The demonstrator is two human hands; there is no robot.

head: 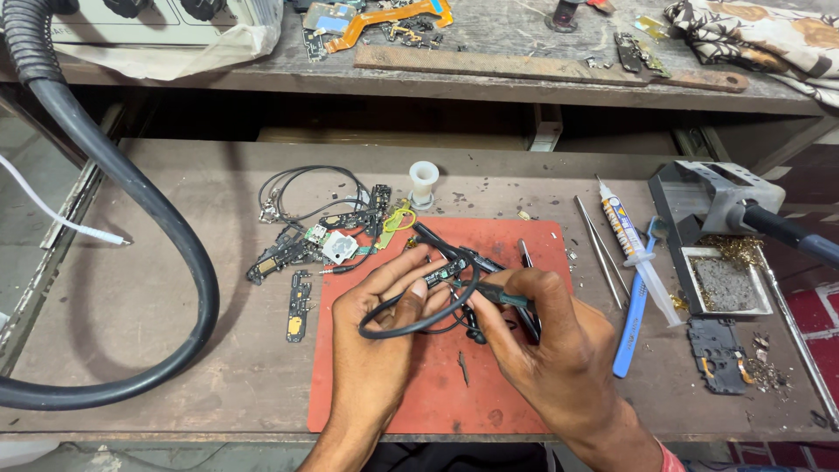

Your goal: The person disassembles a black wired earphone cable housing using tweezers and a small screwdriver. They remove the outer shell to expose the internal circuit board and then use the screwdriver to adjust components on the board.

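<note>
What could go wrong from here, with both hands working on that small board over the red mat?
1. The black cable loops around the small board pinched by the left hand; it may snag the tool in the right hand.
2. Loose boards lie just past the mat; a wrist or the cable could sweep them off.
3. The syringe and tweezers sit near the right hand and could be knocked.
</note>
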